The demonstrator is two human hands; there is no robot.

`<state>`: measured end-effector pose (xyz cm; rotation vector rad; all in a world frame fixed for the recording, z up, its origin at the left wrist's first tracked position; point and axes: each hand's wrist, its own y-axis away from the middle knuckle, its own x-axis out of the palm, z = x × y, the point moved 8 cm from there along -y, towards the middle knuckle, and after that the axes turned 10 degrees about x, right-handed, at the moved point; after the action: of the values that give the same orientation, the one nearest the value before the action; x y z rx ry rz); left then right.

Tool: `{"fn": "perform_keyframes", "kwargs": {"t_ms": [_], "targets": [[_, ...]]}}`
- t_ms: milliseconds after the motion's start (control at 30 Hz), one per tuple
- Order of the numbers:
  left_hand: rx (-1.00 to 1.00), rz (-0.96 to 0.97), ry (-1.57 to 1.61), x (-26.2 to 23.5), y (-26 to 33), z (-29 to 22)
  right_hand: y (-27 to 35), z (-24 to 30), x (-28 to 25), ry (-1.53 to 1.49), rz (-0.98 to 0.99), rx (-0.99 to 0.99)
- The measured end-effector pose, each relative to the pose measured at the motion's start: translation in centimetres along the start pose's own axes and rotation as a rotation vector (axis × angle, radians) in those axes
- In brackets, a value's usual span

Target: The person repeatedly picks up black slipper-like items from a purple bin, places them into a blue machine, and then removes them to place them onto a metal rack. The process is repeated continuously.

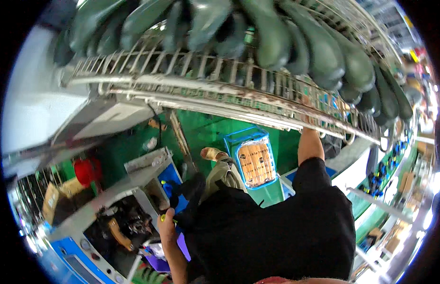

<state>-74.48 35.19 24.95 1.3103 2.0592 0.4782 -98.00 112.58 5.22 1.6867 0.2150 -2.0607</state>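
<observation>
At the lower left, my left hand (168,227) is closed, with its thumb up, on a black shoe-like thing (191,193). A small yellow-green patch shows beside the thumb. My right arm stretches forward to a pale wire rack (220,90). Behind the rack's bars my right hand (306,113) is mostly hidden, so its grip does not show. Dark green rubber boots or boot-shaped forms (272,45) lie side by side along the rack, their rounded ends toward me.
Below the rack, a blue-framed stool (256,163) with a tan patterned top stands on the green floor (196,128). To the left is a machine bench (101,222) with dark parts in its opening. A red object (87,171) stands beyond it. Shelving and goods line the far right.
</observation>
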Motion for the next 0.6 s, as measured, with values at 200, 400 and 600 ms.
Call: {"fn": "perform_keyframes", "kwargs": {"t_ms": [200, 400, 600], "targets": [[-0.129, -0.09, 0.177, -2.6, 2.7, 3.1, 9.2, 8.0, 2.9, 0.815, -0.434, -0.618], [-0.084, 0.004, 0.527, -11.4, 7.7, 9.7, 29.8, 14.0, 17.8, 0.369, 0.204, -0.715], [0.321, -0.731, 1.176, -22.2, 28.3, 32.5, 67.6, 21.1, 7.0, 0.384, 1.278, -1.611]]}}
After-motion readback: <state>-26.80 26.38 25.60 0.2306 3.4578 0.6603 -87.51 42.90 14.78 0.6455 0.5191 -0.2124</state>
